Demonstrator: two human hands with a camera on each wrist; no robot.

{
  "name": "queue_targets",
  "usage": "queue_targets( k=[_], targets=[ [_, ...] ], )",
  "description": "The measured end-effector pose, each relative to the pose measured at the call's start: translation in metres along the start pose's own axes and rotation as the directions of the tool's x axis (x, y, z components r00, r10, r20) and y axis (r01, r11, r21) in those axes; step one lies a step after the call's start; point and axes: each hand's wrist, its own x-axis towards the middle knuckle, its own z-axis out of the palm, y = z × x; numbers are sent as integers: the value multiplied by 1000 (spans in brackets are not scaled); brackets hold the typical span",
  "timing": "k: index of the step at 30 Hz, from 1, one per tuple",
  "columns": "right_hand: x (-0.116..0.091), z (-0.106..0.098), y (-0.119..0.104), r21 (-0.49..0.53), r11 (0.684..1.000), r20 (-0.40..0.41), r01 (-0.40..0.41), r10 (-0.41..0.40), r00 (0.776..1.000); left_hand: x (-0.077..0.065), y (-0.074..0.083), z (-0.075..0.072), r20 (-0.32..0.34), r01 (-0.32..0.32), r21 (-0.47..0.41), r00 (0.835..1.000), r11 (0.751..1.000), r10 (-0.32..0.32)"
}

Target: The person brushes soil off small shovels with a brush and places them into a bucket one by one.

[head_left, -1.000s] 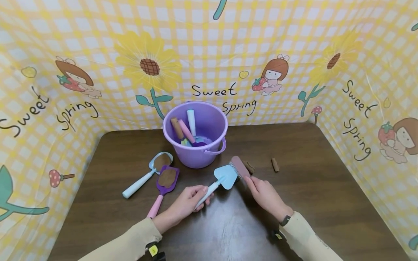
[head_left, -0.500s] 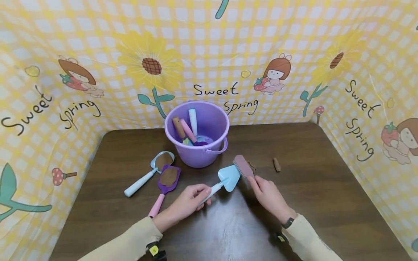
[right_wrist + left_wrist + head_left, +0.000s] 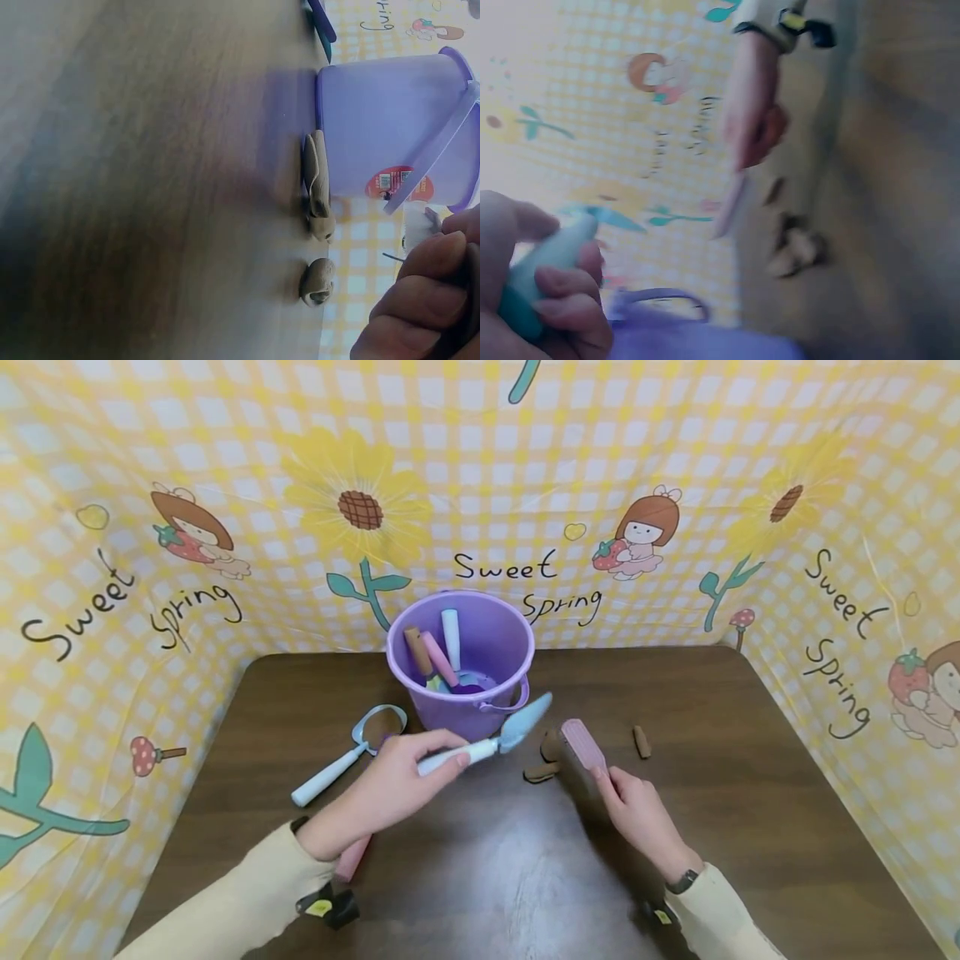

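My left hand [image 3: 397, 777] grips the pale handle of a light blue toy trowel [image 3: 525, 722]. Its blade is raised above the table and turned edge-on, in front of the bucket. In my right hand [image 3: 645, 818] a pink brush [image 3: 583, 745] is pinched by its end, held over the table. Between the two tools lie curled brown pieces [image 3: 542, 772], like clay or peel, close together. A separate brown piece [image 3: 642, 742] lies farther right. The left wrist view shows the trowel handle [image 3: 555, 259] wrapped by my fingers; in the right wrist view the brush is mostly out of sight.
A purple bucket [image 3: 468, 714] holding several toy tools stands at the back centre. Left of it lies a light blue loop-headed tool [image 3: 326, 774]. A pink handle [image 3: 352, 858] shows from under my left forearm. A patterned cloth [image 3: 480, 485] hangs behind the table.
My left hand has lifted the trowel and swung it up and tilted it. The brush has come away from the blade, and more of the brown pieces show. My left arm now covers the purple shovel.
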Motion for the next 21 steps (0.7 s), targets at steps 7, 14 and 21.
queue_targets(
  k=[7, 14, 21],
  targets=[
    [-4, -5, 3, -12, 1000, 32, -23, 24, 999, 20, 19, -47, -117, -13, 150, 993, 989, 31],
    [-6, -7, 2, 4, 998, 67, -60, 60, 996, 49, 15, -68, -129, 18, 335, 991, 942, 26],
    [-10, -4, 2, -13, 998, 63, -66, 67, 996, 67, -3, -58, -90, -15, 430, 994, 903, 59]
  ],
)
